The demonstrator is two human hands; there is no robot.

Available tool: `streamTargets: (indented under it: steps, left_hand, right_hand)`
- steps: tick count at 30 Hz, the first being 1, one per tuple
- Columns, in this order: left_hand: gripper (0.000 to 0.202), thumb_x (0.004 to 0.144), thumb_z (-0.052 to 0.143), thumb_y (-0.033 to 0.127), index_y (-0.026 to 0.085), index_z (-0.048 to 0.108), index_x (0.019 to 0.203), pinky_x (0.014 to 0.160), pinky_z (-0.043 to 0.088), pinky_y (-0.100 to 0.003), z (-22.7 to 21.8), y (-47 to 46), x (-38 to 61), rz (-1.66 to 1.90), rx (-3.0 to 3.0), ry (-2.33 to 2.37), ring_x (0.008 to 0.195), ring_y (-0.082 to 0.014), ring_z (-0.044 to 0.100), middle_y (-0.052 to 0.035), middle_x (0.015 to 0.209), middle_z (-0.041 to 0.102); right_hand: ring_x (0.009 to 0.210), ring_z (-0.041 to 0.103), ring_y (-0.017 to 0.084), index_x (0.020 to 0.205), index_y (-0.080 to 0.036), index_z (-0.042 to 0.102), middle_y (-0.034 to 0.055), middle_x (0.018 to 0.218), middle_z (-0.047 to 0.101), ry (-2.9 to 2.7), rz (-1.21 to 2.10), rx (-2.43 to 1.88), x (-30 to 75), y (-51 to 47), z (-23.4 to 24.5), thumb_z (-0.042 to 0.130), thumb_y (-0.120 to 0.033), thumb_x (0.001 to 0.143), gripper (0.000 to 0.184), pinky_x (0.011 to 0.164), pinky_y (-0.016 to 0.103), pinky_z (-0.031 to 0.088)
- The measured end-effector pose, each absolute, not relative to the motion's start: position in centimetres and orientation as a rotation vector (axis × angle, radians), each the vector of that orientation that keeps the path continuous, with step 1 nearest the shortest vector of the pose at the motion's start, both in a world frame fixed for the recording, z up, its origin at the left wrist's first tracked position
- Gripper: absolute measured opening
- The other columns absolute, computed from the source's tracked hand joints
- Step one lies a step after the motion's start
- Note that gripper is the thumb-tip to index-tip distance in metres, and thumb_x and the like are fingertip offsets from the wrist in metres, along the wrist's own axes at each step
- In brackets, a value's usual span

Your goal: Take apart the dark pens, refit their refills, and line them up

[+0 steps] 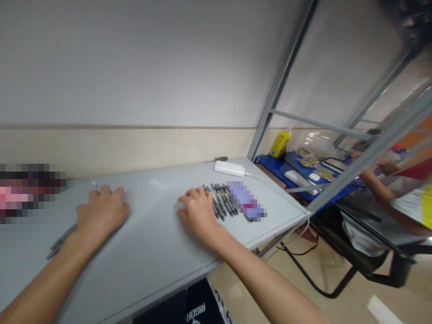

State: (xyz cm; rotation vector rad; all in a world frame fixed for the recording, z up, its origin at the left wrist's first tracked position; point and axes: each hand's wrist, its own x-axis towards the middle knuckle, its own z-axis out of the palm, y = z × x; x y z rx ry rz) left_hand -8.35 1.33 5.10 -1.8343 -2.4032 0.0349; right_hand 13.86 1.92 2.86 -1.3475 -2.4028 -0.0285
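My left hand (103,209) rests palm down on the grey table (145,252), its fingers bent and apart with nothing seen in them. A few dark pens (60,242) lie beside that wrist, partly hidden by the forearm. Farther right, my right hand (199,213) is also palm down, fingers spread over the tabletop. It lies against the left end of a row of several dark pens (224,200) and covers part of them. Just right of the row is a purple, blurred-out flat object (245,198).
Behind the pens are a white power strip (229,168) with a cable and a dark-handled tool (221,158). A blurred-out item (20,193) lies far left. Metal posts (283,76) rise at the right, beyond which a seated person (381,193) works at a blue table (275,163).
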Motion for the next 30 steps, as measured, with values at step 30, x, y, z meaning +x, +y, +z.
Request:
streamTargets:
  steps: [30]
  left_hand:
    - [0.013, 0.071, 0.045, 0.017, 0.019, 0.057, 0.075, 0.071, 0.049, -0.029, 1.2, 1.4, -1.1, -1.276, -2.764, -1.864, 0.074, -0.0163, 0.061, -0.0025, 0.078, 0.066]
  right_hand:
    - [0.103, 0.043, 0.024, 0.127, -0.019, 0.041, 0.0117, 0.119, 0.046, -2.298, 0.263, -1.178, 12.7, -1.5, 0.9, 0.055, -0.018, 0.078, 0.051, 0.085, 0.038, 0.040]
